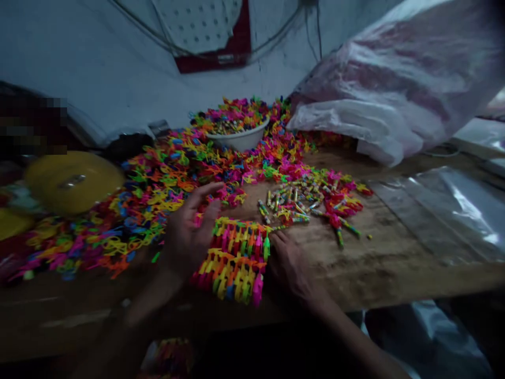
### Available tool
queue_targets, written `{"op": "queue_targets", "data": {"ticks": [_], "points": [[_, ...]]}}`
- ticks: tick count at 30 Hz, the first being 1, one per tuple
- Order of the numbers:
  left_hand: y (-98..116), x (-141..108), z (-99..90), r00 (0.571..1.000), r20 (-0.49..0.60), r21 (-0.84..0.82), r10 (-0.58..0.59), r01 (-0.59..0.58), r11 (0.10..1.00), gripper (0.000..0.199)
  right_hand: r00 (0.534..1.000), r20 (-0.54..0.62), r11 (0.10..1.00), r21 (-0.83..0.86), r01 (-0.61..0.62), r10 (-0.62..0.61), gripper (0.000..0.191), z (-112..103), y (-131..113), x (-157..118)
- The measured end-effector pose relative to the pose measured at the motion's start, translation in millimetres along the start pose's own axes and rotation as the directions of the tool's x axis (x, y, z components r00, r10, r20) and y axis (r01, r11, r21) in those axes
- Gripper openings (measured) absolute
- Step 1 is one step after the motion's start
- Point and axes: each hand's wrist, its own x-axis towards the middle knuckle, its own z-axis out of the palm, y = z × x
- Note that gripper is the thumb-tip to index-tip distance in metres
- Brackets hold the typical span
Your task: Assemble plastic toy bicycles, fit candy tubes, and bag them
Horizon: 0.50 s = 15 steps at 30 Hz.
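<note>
My left hand (192, 226) is at the left side of a block of small plastic pieces (234, 263), with its fingers stretched apart and nothing gripped. The pieces stand packed in two rows, in yellow, orange, pink, red and green. My right hand (291, 261) is at the block's right edge, fingers bent together. A thin patterned stick (279, 228) lies at its fingertips; whether it is pinched is blurred. Beyond the right hand lies a scatter of short patterned sticks (295, 197), some with red pieces (342, 205) on them.
A large heap of bright plastic pieces (158, 184) covers the left and back of the wooden table (379, 279). A white bowl (246, 139) sits in it. A yellow lid-like disc (74, 181) is at left. Clear plastic bags (461, 216) and a big filled bag (394, 89) are at right.
</note>
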Motion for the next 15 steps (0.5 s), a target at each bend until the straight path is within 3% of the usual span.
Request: {"op": "queue_targets", "data": {"ticks": [2, 3, 5, 7, 9, 12, 14, 15], "points": [[-13.6, -11.3, -28.9, 0.963, -0.253, 0.002, -0.097, 0.101, 0.995, 0.029, 1.000, 0.022, 1.000, -0.004, -0.014, 0.014, 0.015, 1.7, 0.0, 2.4], [-23.5, -19.7, -41.5, 0.934, -0.325, -0.005, -0.145, 0.151, 0.988, 0.030, 1.000, 0.024, 1.000, 0.004, -0.015, 0.015, 0.015, 2.0, -0.1, 1.8], [-45.3, -40.7, -59.9, 0.884, -0.376, -0.075, -0.277, 0.269, 0.960, 0.031, 1.000, 0.025, 1.000, -0.001, -0.012, 0.012, 0.015, 0.8, 0.9, -4.2], [-63.4, -63.4, -66.6, 0.851, -0.320, -0.200, -0.417, 0.370, 0.907, 0.035, 1.000, 0.028, 0.998, -0.059, -0.001, 0.002, 0.018, -2.6, 5.8, -17.1], [-72.6, -82.6, -60.4, 0.829, -0.271, -0.274, -0.489, 0.421, 0.865, 0.041, 0.999, 0.021, 0.990, -0.135, 0.027, -0.024, 0.026, -7.9, 14.5, -35.0], [-69.8, -98.9, -34.9, 0.794, -0.197, -0.278, -0.575, 0.517, 0.809, 0.045, 0.993, -0.022, 0.974, -0.198, 0.113, -0.120, 0.035, -16.3, 22.9, -67.6], [-62.3, -101.5, -18.6, 0.784, -0.148, -0.242, -0.603, 0.563, 0.791, 0.048, 0.986, -0.098, 0.972, -0.208, 0.112, -0.135, 0.039, -17.8, 16.2, -90.3], [-59.2, -100.1, -13.0, 0.799, -0.118, -0.222, -0.590, 0.558, 0.800, 0.049, 0.984, -0.136, 0.974, -0.208, 0.087, -0.117, 0.039, -15.3, 9.5, -100.4]]}}
